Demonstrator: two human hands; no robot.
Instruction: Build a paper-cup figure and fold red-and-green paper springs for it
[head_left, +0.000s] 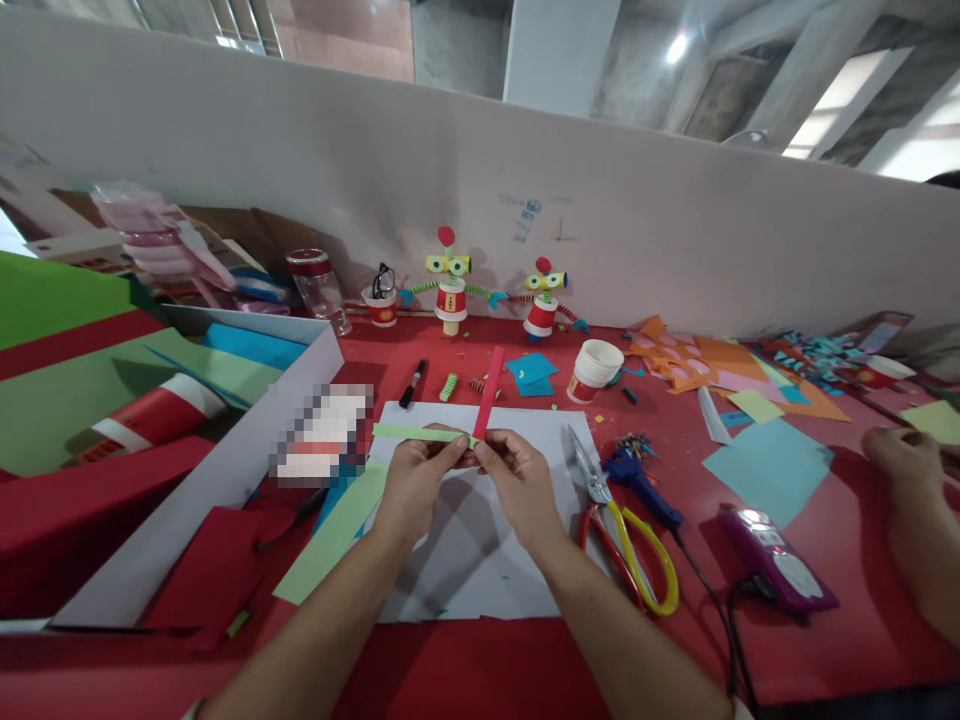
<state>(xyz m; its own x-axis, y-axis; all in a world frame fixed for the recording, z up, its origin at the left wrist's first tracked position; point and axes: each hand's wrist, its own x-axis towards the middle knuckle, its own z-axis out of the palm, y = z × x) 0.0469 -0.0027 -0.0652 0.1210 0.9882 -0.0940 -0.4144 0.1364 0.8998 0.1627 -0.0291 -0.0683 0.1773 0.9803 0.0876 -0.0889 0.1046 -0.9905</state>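
Note:
Over a white sheet (480, 560), my left hand (420, 470) pinches a light green paper strip (405, 432) that points left. My right hand (517, 475) grips a red paper strip (491, 390) reaching away from me. The strips meet at a right angle between my fingertips; the joint itself is partly hidden by my thumbs. Past my hands lie a small folded green paper spring (448, 387) and a black marker (413, 383). Scissors (626, 540) with red and yellow handles rest at the sheet's right edge, beside a blue glue gun (645, 485).
Two paper-cup figures (451, 300) stand by the wall. White paper cups (595, 370) are stacked at centre right. A white box (225, 430) of coloured paper is on the left. At the right are a purple device (780, 560) with a cord and another person's hand (904, 455).

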